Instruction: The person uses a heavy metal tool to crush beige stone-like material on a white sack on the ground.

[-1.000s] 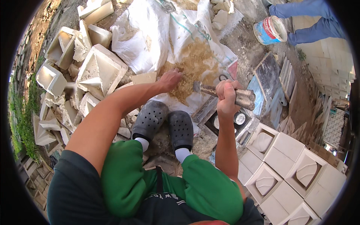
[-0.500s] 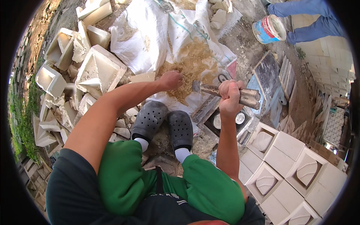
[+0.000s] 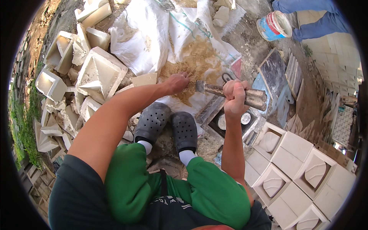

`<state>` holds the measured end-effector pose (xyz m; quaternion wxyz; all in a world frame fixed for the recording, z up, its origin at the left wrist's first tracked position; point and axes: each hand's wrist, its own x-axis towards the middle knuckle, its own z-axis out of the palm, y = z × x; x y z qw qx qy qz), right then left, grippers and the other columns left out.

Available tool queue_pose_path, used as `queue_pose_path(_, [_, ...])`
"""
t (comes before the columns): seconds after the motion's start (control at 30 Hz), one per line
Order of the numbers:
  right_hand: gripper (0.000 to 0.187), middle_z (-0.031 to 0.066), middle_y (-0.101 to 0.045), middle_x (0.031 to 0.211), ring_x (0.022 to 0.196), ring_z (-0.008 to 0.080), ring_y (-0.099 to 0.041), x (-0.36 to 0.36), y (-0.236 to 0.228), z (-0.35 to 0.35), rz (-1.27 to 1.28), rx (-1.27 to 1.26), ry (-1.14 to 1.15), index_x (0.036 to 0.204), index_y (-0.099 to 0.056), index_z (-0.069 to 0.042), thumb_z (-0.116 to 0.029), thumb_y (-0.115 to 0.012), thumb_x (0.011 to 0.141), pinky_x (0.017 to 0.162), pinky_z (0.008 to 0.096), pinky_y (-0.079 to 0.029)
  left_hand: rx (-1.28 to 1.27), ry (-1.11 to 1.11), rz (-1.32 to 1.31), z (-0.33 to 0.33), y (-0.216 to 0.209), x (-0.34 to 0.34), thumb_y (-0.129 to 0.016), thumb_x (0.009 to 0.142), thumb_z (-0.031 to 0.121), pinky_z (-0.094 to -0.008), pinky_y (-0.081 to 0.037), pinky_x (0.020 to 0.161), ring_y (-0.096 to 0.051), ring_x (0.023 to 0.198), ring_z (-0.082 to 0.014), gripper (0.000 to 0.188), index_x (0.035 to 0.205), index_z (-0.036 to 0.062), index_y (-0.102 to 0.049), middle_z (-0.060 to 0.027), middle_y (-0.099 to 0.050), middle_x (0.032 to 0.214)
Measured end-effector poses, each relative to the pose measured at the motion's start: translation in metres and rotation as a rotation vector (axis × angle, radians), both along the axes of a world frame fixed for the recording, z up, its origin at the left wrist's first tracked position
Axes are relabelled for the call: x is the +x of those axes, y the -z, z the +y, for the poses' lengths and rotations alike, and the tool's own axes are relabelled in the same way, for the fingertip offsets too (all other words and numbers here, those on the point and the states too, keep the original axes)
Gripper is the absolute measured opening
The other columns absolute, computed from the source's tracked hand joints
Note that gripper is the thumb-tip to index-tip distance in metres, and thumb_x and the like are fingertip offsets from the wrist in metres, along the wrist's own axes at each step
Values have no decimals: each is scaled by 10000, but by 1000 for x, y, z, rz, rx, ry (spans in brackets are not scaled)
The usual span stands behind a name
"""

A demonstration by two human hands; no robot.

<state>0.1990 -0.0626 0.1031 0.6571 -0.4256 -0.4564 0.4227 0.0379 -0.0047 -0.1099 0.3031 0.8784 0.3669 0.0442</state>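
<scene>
My left hand (image 3: 179, 83) is low over yellowish sand (image 3: 201, 57) spread on a white woven sack (image 3: 145, 42). Its fingers look curled in; whatever they may hold is hidden. In the air to its right, my right hand (image 3: 235, 96) grips a thick, worn bar-shaped tool (image 3: 255, 99) around its middle. The tool lies nearly level, its flat metal end (image 3: 200, 86) pointing toward my left hand. A dark ring (image 3: 227, 78) shows beside the grip; I cannot tell whether it belongs to the tool.
Broken pale cast blocks (image 3: 101, 73) pile up on the left. Below the tool lies a dark mould frame (image 3: 214, 126). Patterned cast tiles (image 3: 287, 153) cover the lower right. A paint bucket (image 3: 274, 26) stands at the far right, beside another person's blue-trousered legs (image 3: 318, 27). My grey clogs (image 3: 184, 130) are near the sack.
My left hand has shifted slightly right over the sand, toward the tool's flat end. My right hand keeps its grip, and the tool has hardly moved. The view has shifted a little.
</scene>
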Motion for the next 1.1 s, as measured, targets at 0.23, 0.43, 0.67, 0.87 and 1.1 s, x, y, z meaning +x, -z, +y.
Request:
queue_pose_path(0.23, [249,0,-319,519,463,105,-252,3,-3,1,40,3,22,659,-325,-101,-55,-423,883,458,280,-259,-347,-108,92,42,3,-11,-568,747,74,-442,-498,778,-629,883,-370,173,867,15,-677,-230,-648,870])
queue_pose_path(0.43, [245,-7,-314,523,464,102,-257,9,-3,-1,61,9,3,672,-327,-101,-58,-425,892,462,278,-258,-144,-77,27,49,-18,-17,-584,778,131,-429,-470,868,-549,1080,-336,314,1082,61,-626,-176,-601,1117])
queue_pose_path(0.67, [232,-8,-315,532,472,99,-266,3,0,-1,35,-11,-6,686,-335,-104,-50,-425,892,468,278,-258,185,-68,11,-3,0,-9,-654,794,423,-435,-362,1036,-391,1237,-362,738,1304,-48,-403,-203,-432,1314])
queue_pose_path(0.87, [231,-13,-309,527,467,98,-263,8,-2,-2,22,-17,17,688,-337,-104,-58,-430,895,470,281,-262,47,46,121,-8,-24,-5,-678,764,431,-435,-416,955,-454,1132,-334,670,1184,-58,-496,-174,-502,1169])
queue_pose_path(1.1, [244,-8,-311,520,461,99,-255,9,-3,0,60,-4,15,667,-328,-101,-49,-424,885,463,279,-262,200,-46,16,-37,6,-13,-663,774,309,-439,-442,896,-475,1066,-346,505,1125,-27,-523,-178,-503,1084])
